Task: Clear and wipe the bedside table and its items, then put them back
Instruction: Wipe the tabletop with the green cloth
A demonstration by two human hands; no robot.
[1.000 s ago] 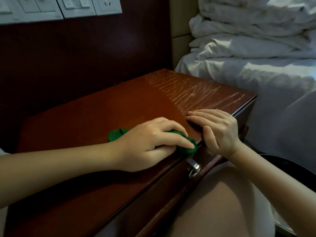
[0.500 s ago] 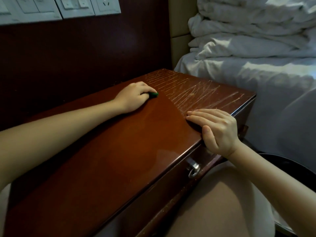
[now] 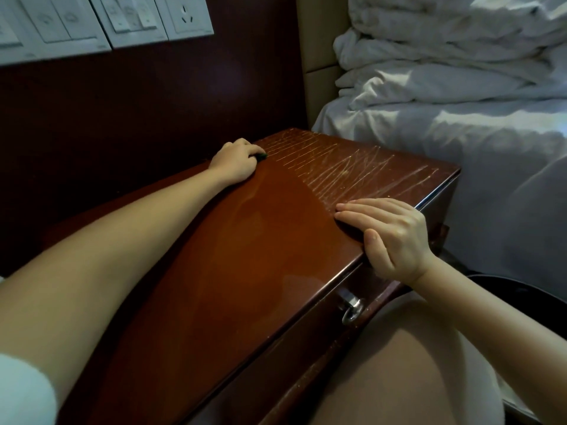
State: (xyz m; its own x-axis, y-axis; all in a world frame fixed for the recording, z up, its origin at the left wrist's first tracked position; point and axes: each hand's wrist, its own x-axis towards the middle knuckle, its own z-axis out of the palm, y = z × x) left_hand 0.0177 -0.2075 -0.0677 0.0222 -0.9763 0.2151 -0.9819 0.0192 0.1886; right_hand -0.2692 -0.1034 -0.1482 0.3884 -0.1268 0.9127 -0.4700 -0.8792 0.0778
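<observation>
The bedside table (image 3: pixel 245 256) has a glossy reddish-brown top with pale scratches across its far right part. My left hand (image 3: pixel 234 161) lies at the table's back edge, close to the dark wall panel, with its fingers curled over a green cloth (image 3: pixel 261 156); only a small dark-green tip shows past the fingertips. My right hand (image 3: pixel 388 233) rests on the front right edge, fingers flat on the top and the thumb down over the front edge. No other items stand on the table top.
A metal ring pull (image 3: pixel 352 308) hangs on the drawer front. A bed with white sheets and bunched duvet (image 3: pixel 445 72) lies to the right. White switches and a socket (image 3: pixel 184 16) sit on the wall above. A dark round bin rim (image 3: pixel 521 289) is at lower right.
My left hand has carried the green cloth from the front edge of the table to its back edge by the wall. My right hand has stayed put.
</observation>
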